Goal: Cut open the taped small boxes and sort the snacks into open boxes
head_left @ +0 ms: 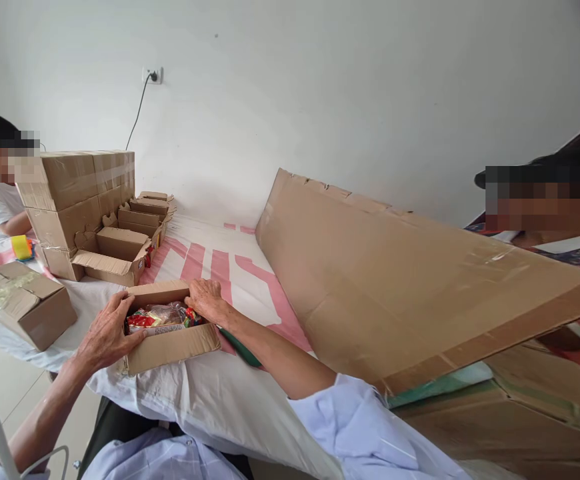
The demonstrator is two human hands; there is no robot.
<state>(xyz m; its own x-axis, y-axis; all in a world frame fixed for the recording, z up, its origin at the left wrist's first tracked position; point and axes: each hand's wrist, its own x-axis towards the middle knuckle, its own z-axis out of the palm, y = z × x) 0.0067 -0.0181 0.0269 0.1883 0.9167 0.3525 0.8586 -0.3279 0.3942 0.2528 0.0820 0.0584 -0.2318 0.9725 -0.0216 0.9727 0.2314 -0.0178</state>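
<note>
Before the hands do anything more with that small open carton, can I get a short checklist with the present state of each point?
1. Left hand on the small carton, at its left end: ok.
2. Right hand on the carton's far right corner: ok.
3. Flaps open, colourful packets visible inside: ok.
4. Carton resting flat on the white cloth: ok.
5. Carton full: cannot tell.
6. Large cardboard sheet apart from the carton: ok.
</note>
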